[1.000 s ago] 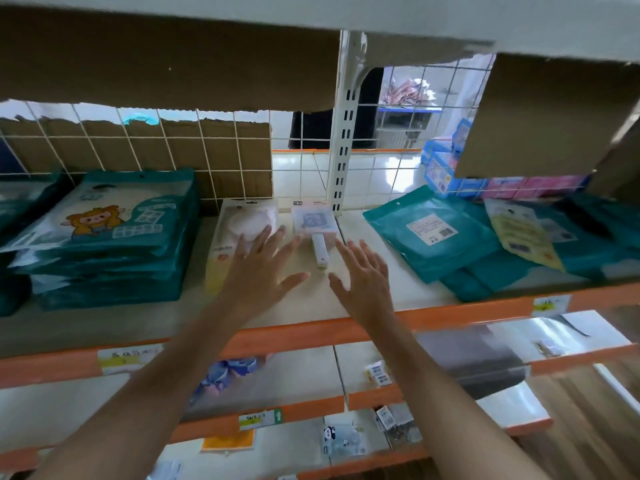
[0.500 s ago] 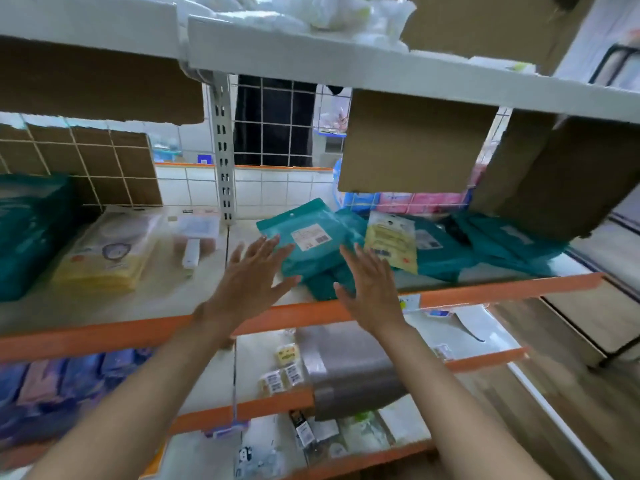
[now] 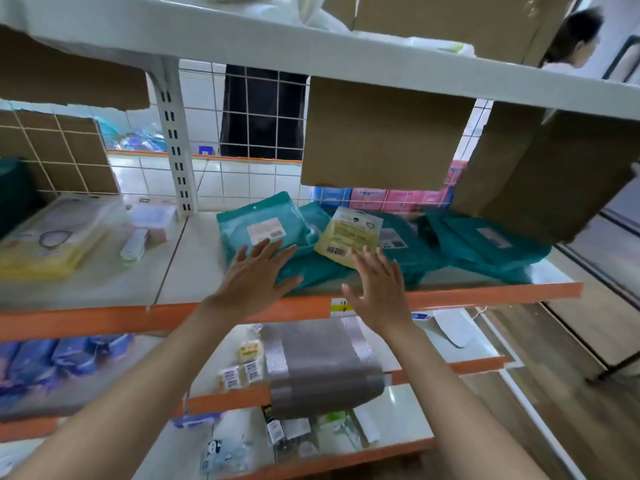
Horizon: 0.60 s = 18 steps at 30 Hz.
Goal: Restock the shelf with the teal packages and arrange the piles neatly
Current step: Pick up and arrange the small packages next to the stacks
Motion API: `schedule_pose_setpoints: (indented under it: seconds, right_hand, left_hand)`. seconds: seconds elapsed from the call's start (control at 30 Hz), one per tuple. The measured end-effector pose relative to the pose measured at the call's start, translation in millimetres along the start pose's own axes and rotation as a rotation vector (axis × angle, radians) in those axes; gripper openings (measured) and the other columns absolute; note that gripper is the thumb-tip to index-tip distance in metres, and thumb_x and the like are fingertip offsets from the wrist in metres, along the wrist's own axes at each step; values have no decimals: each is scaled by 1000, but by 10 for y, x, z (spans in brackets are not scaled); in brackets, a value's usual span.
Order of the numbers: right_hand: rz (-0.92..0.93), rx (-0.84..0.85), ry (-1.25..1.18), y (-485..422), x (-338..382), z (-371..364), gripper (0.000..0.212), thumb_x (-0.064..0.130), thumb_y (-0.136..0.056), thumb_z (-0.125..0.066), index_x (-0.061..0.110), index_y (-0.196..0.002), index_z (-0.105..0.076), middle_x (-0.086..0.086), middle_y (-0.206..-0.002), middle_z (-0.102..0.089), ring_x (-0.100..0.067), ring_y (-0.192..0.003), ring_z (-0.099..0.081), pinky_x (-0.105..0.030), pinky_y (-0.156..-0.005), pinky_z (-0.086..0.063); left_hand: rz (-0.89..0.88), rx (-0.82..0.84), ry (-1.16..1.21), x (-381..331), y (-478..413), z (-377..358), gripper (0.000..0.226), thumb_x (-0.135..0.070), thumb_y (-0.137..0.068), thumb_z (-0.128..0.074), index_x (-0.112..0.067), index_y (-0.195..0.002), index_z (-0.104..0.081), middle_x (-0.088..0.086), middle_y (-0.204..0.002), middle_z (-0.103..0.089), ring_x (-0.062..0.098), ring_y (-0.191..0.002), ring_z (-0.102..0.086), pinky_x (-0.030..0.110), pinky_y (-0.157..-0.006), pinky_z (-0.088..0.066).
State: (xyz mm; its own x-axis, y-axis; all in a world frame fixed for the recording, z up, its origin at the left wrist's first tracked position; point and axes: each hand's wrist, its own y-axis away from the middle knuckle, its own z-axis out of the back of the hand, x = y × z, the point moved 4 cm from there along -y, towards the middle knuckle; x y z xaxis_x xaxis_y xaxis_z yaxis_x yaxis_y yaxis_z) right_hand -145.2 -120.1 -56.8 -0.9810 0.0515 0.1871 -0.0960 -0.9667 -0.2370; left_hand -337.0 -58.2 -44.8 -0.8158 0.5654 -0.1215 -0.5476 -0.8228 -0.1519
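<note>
**Hands over the teal pile at the shelf's front edge**

While we are facing the shelf (image 3: pixel 194 271), its pale board is carrying a loose sprawl of teal packages (image 3: pixel 270 220) on the right half, with a yellow packet (image 3: pixel 349 233) lying tilted on top. We are holding our left hand (image 3: pixel 254 278) with fingers spread, palm down over the nearest teal package, and our right hand (image 3: pixel 379 289) likewise splayed and empty, just beside the yellow packet. Bare board is lying open to the left of the pile. Cardboard flaps (image 3: pixel 384 136) are hanging low from the upper shelf, crowding the room above. An orange front rail (image 3: pixel 485 294) is edging the board.
</note>
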Motion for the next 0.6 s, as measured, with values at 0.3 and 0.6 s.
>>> schedule_pose_setpoints:
  seconds: [0.3, 0.6]
  right_hand:
    - [33, -9, 24, -729, -420, -76, 62, 44, -94, -44, 21, -148, -23, -6, -155, -22, -24, -145, -8, -42, -116, -1]
    - [-352, 36, -33, -1382, -926, -335, 64, 59, -84, -54, 10, -124, -50, -11, -119, -56, -26, -111, -53, -39, -92, -44]
  left_hand:
    - [-6, 21, -67, 109, -836, -107, 61, -55, -93, -36, -29, -147, -23, 0, -155, -20, 20, -142, -18, 43, -113, -17]
    - [-161, 247, 48, 496, -1620, -205, 59, -18, -86, -64, -27, -139, -41, -2, -147, -38, 20, -131, -38, 34, -106, -32]
